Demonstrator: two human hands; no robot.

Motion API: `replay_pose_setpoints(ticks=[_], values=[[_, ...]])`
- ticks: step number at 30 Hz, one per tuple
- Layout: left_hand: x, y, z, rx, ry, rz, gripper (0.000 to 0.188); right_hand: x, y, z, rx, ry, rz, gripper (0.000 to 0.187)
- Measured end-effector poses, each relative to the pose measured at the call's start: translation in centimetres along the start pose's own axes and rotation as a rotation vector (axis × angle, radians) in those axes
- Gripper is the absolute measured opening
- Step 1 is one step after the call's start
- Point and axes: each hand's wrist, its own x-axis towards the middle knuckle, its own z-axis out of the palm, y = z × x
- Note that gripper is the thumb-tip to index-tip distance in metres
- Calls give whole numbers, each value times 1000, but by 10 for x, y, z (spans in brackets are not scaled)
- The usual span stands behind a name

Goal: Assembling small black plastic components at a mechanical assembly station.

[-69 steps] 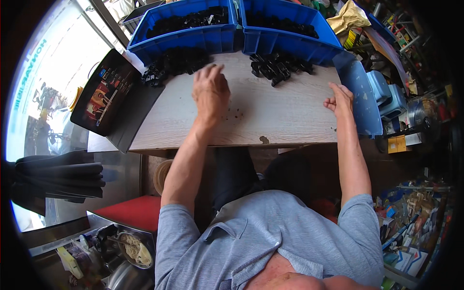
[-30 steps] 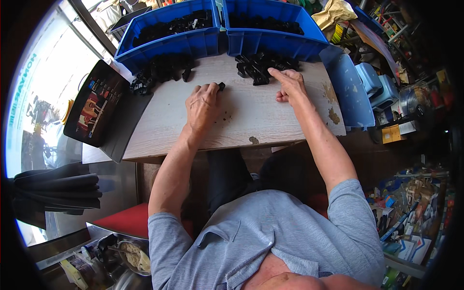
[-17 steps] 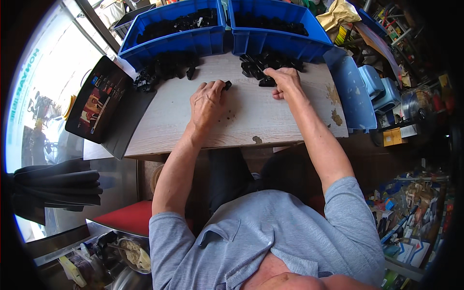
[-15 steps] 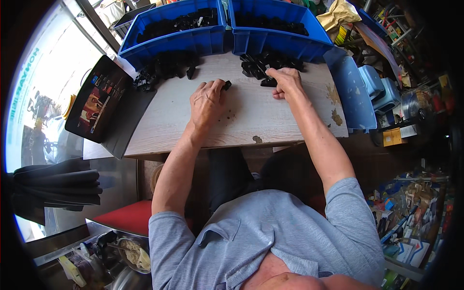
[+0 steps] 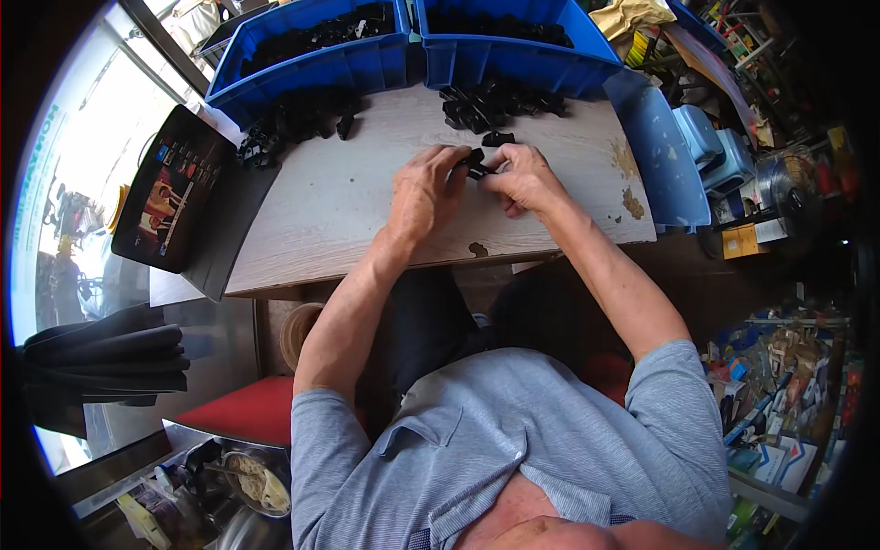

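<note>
My left hand (image 5: 423, 191) and my right hand (image 5: 526, 180) are close together over the middle of the table. Between their fingertips is a small black plastic part (image 5: 475, 165), gripped from both sides; whether it is one piece or two pressed together is hard to tell. Just beyond my right fingers, a loose black part (image 5: 498, 139) lies on the tabletop. Farther back, a heap of similar black parts (image 5: 490, 105) sits before the right bin, and another heap (image 5: 298, 121) before the left one.
Two blue bins (image 5: 367, 66) holding black parts stand along the table's far side. At the left is a tablet (image 5: 174, 188) with a lit screen. A light-blue plastic tray (image 5: 665, 165) borders the right edge of the pale table (image 5: 321, 215).
My right hand has come from the right heap toward the middle, and my left hand has moved right to meet it. Their fingers now meet at the black part. The view has shifted slightly.
</note>
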Motion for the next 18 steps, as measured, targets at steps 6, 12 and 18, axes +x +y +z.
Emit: replay_pose_setpoints(ticks=[6,12,18], values=[[5,-8,7,29,-131,135,27,1,2,6,-68,24,-23,27],[9,-9,9,-9,-192,227,32,-1,7,7,-75,56,-54,24],[7,-12,11,-79,-212,223,35,-2,6,7,-82,33,-73,28]])
